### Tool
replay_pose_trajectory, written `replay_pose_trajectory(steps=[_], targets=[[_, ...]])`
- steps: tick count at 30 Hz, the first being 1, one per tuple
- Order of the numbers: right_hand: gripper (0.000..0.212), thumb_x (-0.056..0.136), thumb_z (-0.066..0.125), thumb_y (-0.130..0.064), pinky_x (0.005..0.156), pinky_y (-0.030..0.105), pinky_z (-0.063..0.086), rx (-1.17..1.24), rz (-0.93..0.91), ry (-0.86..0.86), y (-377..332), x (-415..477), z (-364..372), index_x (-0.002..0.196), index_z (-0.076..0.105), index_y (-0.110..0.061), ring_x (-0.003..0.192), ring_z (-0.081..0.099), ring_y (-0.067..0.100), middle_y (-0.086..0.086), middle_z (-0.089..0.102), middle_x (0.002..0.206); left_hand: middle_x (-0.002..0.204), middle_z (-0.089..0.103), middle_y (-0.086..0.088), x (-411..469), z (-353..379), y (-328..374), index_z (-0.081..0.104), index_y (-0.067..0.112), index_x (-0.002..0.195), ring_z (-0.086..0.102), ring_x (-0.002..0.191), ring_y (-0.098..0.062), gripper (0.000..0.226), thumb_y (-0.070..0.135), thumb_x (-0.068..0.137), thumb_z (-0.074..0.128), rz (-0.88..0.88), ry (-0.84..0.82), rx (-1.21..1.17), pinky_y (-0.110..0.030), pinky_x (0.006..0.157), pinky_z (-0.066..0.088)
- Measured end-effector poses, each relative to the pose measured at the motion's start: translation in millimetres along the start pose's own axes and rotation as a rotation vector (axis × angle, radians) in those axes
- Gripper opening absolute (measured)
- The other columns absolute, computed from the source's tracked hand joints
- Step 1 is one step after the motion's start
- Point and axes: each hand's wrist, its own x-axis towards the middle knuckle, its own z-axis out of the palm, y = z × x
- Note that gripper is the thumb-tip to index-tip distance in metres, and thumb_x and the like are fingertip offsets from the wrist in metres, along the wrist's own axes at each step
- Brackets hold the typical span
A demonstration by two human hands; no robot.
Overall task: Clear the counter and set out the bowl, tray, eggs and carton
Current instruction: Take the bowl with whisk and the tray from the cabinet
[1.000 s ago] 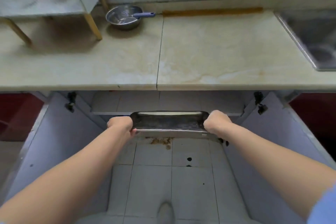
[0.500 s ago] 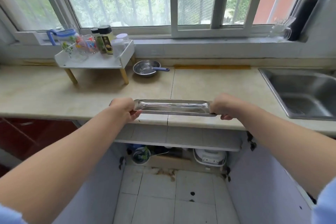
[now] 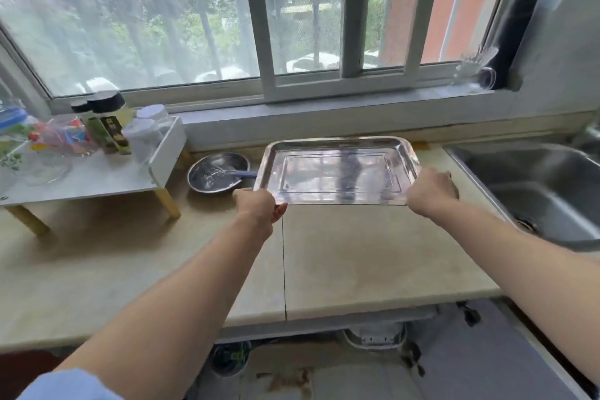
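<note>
Tray brought up from under the surface and now carried over its back edge.

Both hands are closed on the steel tray (image 3: 337, 172): the left hand (image 3: 258, 206) grips its near left corner, the right hand (image 3: 430, 191) its near right corner. A second ago the tray was down in the open space beneath the surface (image 3: 357, 256); now it sits at about 12 o'clock, by the window sill, its near edge tipped up (whether the far edge already touches down I cannot tell). The bowl (image 3: 216, 174) with a whisk in it lies just beside the tray at 9 o'clock of it, the sink (image 3: 532, 185) at 3 o'clock. So the tray is nearly set out; no eggs or carton are in view, and fetching them likely comes next.
</note>
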Motion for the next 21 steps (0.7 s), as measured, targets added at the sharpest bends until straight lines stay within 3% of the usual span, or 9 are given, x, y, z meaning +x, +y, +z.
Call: replay_pose_trajectory(steps=[2, 4, 8, 11, 15, 18, 21], targets=[[0.032, 0.089, 0.043, -0.002, 0.091, 0.040, 0.044, 0.009, 0.048, 0.012, -6, 23, 14, 0.119, 0.048, 0.007, 0.128, 0.037, 0.038, 0.031, 0.051, 0.123, 0.127, 0.048, -0.022, 24, 14, -4, 0.035, 0.003, 0.129, 0.047, 0.055, -0.018, 0.041, -0.010, 0.090, 0.033, -0.020, -0.023, 0.046, -0.023, 0.046, 0.054], [0.034, 0.088, 0.042, -0.001, 0.091, 0.041, 0.044, 0.018, 0.094, 0.026, -6, 45, 29, 0.121, 0.047, 0.005, 0.129, 0.036, 0.037, 0.031, 0.050, 0.123, 0.134, 0.040, -0.022, 40, 32, -2, 0.035, 0.007, 0.122, 0.047, 0.057, -0.018, 0.038, -0.012, 0.090, 0.033, 0.012, -0.001, 0.097, -0.021, 0.041, 0.052], [0.036, 0.086, 0.045, -0.002, 0.092, 0.040, 0.044, 0.013, 0.157, 0.023, -5, 83, 57, 0.122, 0.046, 0.002, 0.124, 0.040, 0.037, 0.029, 0.049, 0.123, 0.133, 0.041, -0.022, 86, 49, -18, 0.034, 0.008, 0.123, 0.051, 0.056, -0.021, 0.038, -0.011, 0.090, 0.033, -0.055, -0.021, 0.136, -0.020, 0.038, 0.051], [0.035, 0.086, 0.047, -0.003, 0.090, 0.041, 0.045, -0.003, 0.184, 0.005, -8, 102, 77, 0.121, 0.047, 0.001, 0.120, 0.044, 0.039, 0.029, 0.048, 0.124, 0.122, 0.045, -0.018, 111, 55, -29, 0.032, 0.009, 0.126, 0.054, 0.056, -0.021, 0.040, -0.010, 0.090, 0.036, -0.083, -0.002, 0.171, -0.022, 0.038, 0.051], [0.037, 0.084, 0.049, -0.002, 0.088, 0.041, 0.046, -0.014, 0.256, -0.033, -13, 117, 100, 0.121, 0.048, 0.002, 0.109, 0.054, 0.043, 0.027, 0.042, 0.126, 0.112, 0.039, -0.013, 134, 52, -39, 0.030, 0.012, 0.113, 0.054, 0.060, -0.022, 0.032, -0.010, 0.091, 0.035, -0.123, -0.039, 0.195, -0.031, 0.065, 0.056], [0.036, 0.085, 0.049, -0.005, 0.091, 0.041, 0.046, -0.002, 0.232, -0.030, -23, 127, 119, 0.121, 0.050, 0.001, 0.110, 0.054, 0.044, 0.026, 0.043, 0.126, 0.113, 0.041, -0.015, 151, 42, -46, 0.031, 0.011, 0.107, 0.055, 0.065, -0.022, 0.028, -0.010, 0.090, 0.036, -0.110, -0.005, 0.253, -0.024, 0.045, 0.054], [0.035, 0.086, 0.048, -0.003, 0.093, 0.040, 0.045, 0.005, 0.184, -0.034, -40, 136, 140, 0.121, 0.051, -0.001, 0.113, 0.053, 0.042, 0.025, 0.045, 0.126, 0.113, 0.045, -0.016, 176, 27, -52, 0.032, 0.009, 0.103, 0.056, 0.081, -0.029, 0.027, -0.009, 0.087, 0.043, -0.066, 0.052, 0.298, -0.027, 0.047, 0.048]])
